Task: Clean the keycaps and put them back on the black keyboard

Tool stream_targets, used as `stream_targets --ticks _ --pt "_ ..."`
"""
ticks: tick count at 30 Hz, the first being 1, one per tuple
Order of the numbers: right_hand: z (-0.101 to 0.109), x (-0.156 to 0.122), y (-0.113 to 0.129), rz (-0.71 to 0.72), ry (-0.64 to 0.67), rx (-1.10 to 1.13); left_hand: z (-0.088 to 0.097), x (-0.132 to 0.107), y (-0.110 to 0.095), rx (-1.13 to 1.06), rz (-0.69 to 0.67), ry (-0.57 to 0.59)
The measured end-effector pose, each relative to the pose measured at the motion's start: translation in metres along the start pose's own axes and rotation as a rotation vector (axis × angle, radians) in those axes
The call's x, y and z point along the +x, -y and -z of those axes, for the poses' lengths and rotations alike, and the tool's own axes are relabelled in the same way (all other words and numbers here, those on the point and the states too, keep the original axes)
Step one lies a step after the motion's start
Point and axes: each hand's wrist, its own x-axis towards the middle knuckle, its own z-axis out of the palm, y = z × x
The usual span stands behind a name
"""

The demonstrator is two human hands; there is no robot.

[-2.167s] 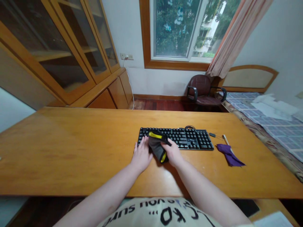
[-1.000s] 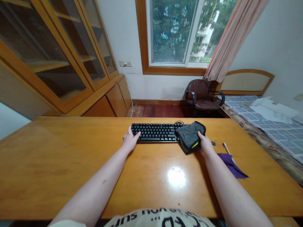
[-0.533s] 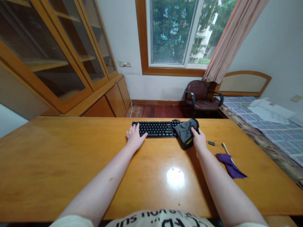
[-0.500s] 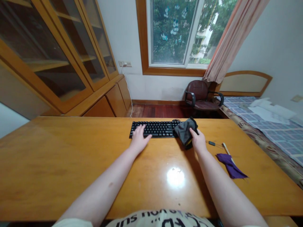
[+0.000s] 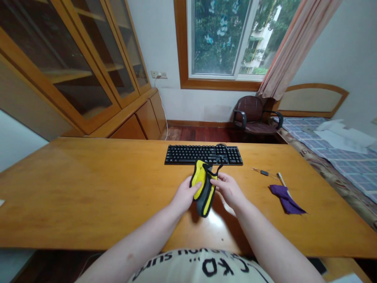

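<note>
A grey and yellow cleaning cloth with black edging and a black loop is folded and held above the table, just in front of the keyboard. My left hand grips its left side, thumb on the yellow face. On the right side, the fingers of my right hand pinch the cloth near the loop. Behind the cloth, the black keyboard lies flat near the table's far edge; the cloth's top overlaps its front edge in view.
To the right on the wooden table lie a purple cloth, a thin white stick partly under it, and a small dark piece with thin wires. Beyond the table stand a chair, a bed and a glass-door cabinet.
My left hand has left the keyboard and now grips the cloth. My right hand has brought the cloth off the keyboard's right end, leftward and nearer to me. Yellow faces now show.
</note>
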Motion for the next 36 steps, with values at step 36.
stream_targets --ticks 36 --pt "0.081 0.005 -0.024 -0.032 -0.367 -1.463 0.104 0.018 0.008 1.007 -0.088 -0.152"
